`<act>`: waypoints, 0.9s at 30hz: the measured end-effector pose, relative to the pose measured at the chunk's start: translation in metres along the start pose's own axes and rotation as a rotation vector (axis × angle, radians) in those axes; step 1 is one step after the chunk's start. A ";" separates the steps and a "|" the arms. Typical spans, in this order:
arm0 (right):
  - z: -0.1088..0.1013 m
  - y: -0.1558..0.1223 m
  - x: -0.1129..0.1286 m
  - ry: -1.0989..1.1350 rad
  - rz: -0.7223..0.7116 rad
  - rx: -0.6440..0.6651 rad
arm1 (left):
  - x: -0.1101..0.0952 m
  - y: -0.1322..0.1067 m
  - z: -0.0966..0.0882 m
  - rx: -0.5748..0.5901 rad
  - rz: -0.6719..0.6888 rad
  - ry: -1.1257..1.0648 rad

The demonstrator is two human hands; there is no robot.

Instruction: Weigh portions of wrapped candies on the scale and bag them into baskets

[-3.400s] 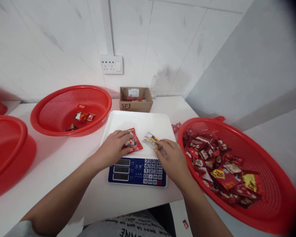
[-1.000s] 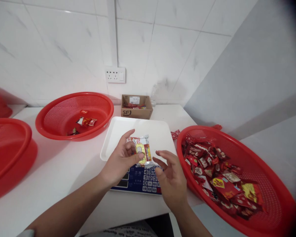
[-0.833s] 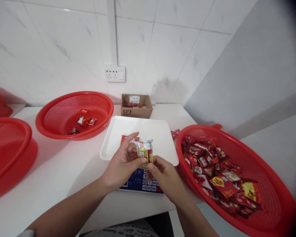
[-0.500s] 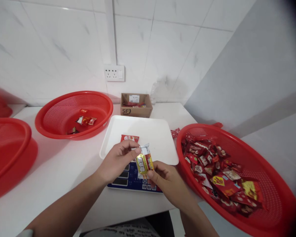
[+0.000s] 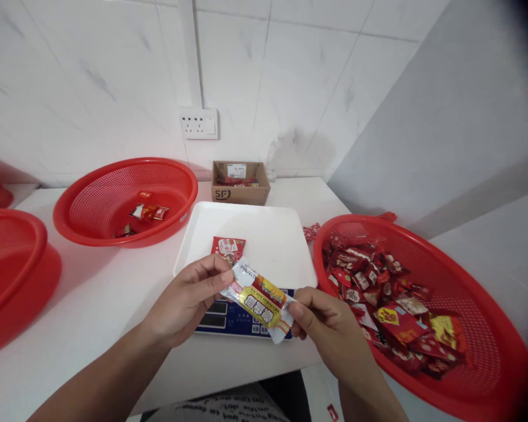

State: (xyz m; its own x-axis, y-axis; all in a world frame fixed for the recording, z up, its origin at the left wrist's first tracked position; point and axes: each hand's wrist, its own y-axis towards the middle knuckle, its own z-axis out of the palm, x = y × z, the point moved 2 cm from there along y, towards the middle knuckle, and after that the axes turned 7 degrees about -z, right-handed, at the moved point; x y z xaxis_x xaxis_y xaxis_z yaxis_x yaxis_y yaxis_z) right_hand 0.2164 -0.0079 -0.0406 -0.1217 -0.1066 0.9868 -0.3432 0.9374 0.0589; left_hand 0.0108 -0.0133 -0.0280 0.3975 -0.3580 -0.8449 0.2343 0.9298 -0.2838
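Note:
A yellow, red and white wrapped snack bar (image 5: 260, 300) is stretched between my hands, its printed face turned up toward me. My left hand (image 5: 189, 299) pinches the upper left end of the wrapper. At the lower right end, my right hand (image 5: 323, 325) grips the other crimped edge between thumb and fingers. Beneath the bar stands a digital scale with a white tray (image 5: 273, 234) and a blue key panel (image 5: 215, 328), partly covered by my hands and the bar. One red snack packet (image 5: 227, 246) lies on the tray, just behind my left fingers.
A red basket (image 5: 479, 287) heaped with red packets stands at the right. Another red basket (image 5: 85, 225) with a few packets is at the back left, and a third basket (image 5: 37, 234) is nearer. A small cardboard box (image 5: 242, 195) stands by the wall.
The snack bar has turned from steeply upright to a slant across the scale. My right hand has moved right and down, my left slightly left, so they are farther apart.

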 end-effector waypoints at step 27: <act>0.002 0.024 -0.028 -0.810 -0.038 -0.111 | 0.013 0.014 -0.036 -0.207 0.369 1.611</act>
State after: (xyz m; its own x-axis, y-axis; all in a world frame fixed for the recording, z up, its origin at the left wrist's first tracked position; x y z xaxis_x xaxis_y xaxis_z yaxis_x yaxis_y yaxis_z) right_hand 0.2101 0.0170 -0.0673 -0.7620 -0.3053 0.5711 -0.2712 0.9513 0.1467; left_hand -0.0130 -0.0015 -0.0593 -0.8909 0.1948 -0.4102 0.1757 0.9808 0.0842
